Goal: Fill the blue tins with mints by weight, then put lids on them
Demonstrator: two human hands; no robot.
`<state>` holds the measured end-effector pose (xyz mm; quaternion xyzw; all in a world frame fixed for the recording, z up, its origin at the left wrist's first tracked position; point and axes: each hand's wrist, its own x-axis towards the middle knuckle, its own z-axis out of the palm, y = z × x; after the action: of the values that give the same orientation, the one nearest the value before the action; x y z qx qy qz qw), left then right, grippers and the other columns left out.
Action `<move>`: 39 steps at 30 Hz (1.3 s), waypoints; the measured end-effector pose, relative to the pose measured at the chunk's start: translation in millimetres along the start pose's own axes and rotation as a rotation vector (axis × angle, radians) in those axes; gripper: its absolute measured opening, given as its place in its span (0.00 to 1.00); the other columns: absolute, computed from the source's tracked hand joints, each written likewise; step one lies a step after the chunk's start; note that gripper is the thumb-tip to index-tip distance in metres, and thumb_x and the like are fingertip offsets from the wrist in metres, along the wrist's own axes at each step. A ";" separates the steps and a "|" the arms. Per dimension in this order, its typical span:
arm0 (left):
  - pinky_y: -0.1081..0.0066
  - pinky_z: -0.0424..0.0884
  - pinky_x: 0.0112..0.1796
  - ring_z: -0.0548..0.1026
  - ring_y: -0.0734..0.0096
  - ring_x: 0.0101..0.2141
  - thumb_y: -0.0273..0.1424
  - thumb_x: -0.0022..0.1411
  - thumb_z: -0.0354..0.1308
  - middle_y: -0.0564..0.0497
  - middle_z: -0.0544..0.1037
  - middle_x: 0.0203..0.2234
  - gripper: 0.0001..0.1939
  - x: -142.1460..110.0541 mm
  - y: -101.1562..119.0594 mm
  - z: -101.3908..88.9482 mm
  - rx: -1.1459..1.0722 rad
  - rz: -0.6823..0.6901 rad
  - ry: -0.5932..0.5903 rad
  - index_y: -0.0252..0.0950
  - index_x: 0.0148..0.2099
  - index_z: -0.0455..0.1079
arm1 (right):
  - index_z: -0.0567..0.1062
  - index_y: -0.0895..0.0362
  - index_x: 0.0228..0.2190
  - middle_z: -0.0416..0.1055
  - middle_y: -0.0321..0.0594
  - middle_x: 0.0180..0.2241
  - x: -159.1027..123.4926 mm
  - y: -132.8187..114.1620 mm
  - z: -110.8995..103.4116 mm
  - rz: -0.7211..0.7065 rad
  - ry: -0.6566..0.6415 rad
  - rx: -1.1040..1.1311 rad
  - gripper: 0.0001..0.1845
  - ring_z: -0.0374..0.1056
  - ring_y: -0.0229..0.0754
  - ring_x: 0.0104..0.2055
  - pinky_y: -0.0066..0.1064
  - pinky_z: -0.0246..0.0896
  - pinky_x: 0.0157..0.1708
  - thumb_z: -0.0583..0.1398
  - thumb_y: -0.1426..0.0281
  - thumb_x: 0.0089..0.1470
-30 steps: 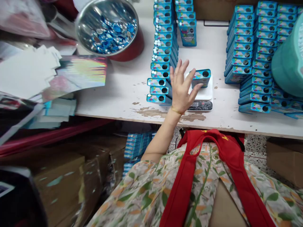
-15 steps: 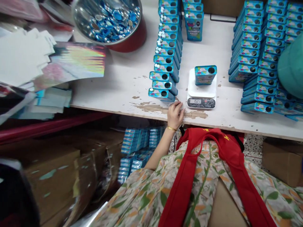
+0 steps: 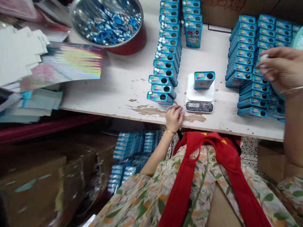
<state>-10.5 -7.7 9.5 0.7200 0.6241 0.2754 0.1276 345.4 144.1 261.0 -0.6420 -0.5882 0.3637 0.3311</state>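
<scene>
So here's the white tabletop (image 3: 113, 91), its paint worn to brown near the near edge, cardboard boxes (image 3: 42, 189) below on the left and a speckled floor (image 3: 248, 149) beneath. Over toward the far left, a red-sided metal bowl (image 3: 132, 44) brims with blue and silver caps (image 3: 117, 28); printed sheets (image 3: 73, 60) fan out left of it. A column of blue candy tins (image 3: 168, 58) runs back from the near edge, white pellets sitting on many tops, and there are more packed rows (image 3: 246, 60) over on the right. Between them, close to the near edge, a Caramelo Macizo tin (image 3: 204, 80) stands upright on a kitchen scale (image 3: 201, 94), its round hole uncovered.

Now the hands! The left hand (image 3: 174, 119) rests at the near edge, loosely curled, nothing visible in it. And the right hand (image 3: 276, 66), raised above the right-hand rows, has fingertips pinched on a white candy (image 3: 264, 56), just beside a turquoise container (image 3: 299, 39).
</scene>
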 end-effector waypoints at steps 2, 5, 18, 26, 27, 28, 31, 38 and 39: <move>0.57 0.70 0.52 0.74 0.55 0.49 0.39 0.73 0.50 0.37 0.79 0.48 0.19 -0.2 -0.2 0.3 0.006 0.016 0.014 0.33 0.51 0.75 | 0.75 0.58 0.31 0.69 0.35 0.19 0.8 -8.8 57.1 0.174 -0.148 0.149 0.12 0.61 0.31 0.18 0.28 0.51 0.19 0.63 0.87 0.53; 0.58 0.71 0.51 0.74 0.56 0.49 0.39 0.73 0.50 0.38 0.79 0.47 0.18 -0.3 0.2 -0.1 0.016 0.036 0.030 0.32 0.51 0.76 | 0.75 0.59 0.32 0.66 0.31 0.16 4.5 -17.7 109.0 0.129 -0.307 0.062 0.13 0.58 0.31 0.17 0.28 0.52 0.19 0.60 0.88 0.54; 0.54 0.70 0.53 0.74 0.55 0.50 0.39 0.72 0.50 0.38 0.78 0.48 0.16 -1.1 4.4 -1.6 -0.044 -0.036 -0.009 0.36 0.50 0.75 | 0.75 0.55 0.26 0.64 0.32 0.18 22.9 -5.9 125.6 -0.067 -0.279 -0.070 0.09 0.66 0.38 0.25 0.30 0.60 0.27 0.68 0.78 0.52; 0.55 0.69 0.52 0.74 0.55 0.49 0.39 0.73 0.49 0.37 0.79 0.47 0.17 0.1 5.6 -2.9 -0.039 -0.044 -0.013 0.35 0.49 0.75 | 0.75 0.59 0.30 0.69 0.35 0.23 -1.8 6.3 106.8 0.326 -0.243 0.416 0.06 0.60 0.31 0.21 0.28 0.42 0.19 0.64 0.77 0.60; 0.55 0.69 0.53 0.74 0.55 0.50 0.39 0.73 0.49 0.37 0.78 0.47 0.17 0.2 5.5 -3.0 -0.041 -0.054 -0.022 0.35 0.49 0.75 | 0.75 0.59 0.30 0.69 0.36 0.23 -4.4 14.7 104.7 0.346 -0.248 0.421 0.05 0.60 0.31 0.21 0.27 0.43 0.18 0.64 0.75 0.59; 0.54 0.69 0.53 0.74 0.55 0.50 0.40 0.73 0.49 0.37 0.78 0.48 0.17 0.2 5.4 -3.1 -0.041 -0.062 -0.030 0.35 0.49 0.75 | 0.76 0.58 0.31 0.69 0.36 0.24 -6.5 23.5 103.0 0.346 -0.256 0.413 0.05 0.60 0.32 0.21 0.27 0.43 0.18 0.66 0.72 0.58; 0.55 0.69 0.53 0.74 0.55 0.50 0.40 0.72 0.50 0.38 0.78 0.48 0.17 0.2 5.0 -3.3 -0.019 -0.064 -0.037 0.36 0.50 0.75 | 0.75 0.56 0.31 0.69 0.37 0.25 -8.8 46.2 99.7 0.279 -0.291 0.363 0.12 0.61 0.34 0.21 0.27 0.49 0.17 0.71 0.63 0.53; 0.56 0.70 0.53 0.74 0.56 0.50 0.40 0.72 0.49 0.39 0.79 0.47 0.17 0.5 5.1 -3.1 0.010 -0.050 -0.023 0.36 0.49 0.75 | 0.74 0.53 0.32 0.68 0.39 0.25 -3.1 48.2 100.3 0.160 -0.312 0.295 0.16 0.64 0.39 0.24 0.31 0.58 0.20 0.71 0.58 0.52; 0.56 0.70 0.53 0.74 0.56 0.50 0.40 0.72 0.49 0.39 0.78 0.48 0.17 0.5 5.1 -3.0 0.008 -0.051 -0.026 0.36 0.49 0.75 | 0.74 0.54 0.32 0.68 0.39 0.25 -2.4 44.9 101.9 0.152 -0.308 0.291 0.16 0.64 0.38 0.23 0.30 0.57 0.20 0.71 0.58 0.53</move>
<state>-8.0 -8.7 14.8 0.7078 0.6418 0.2600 0.1397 281.2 137.5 170.2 -0.5669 -0.5229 0.5624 0.2982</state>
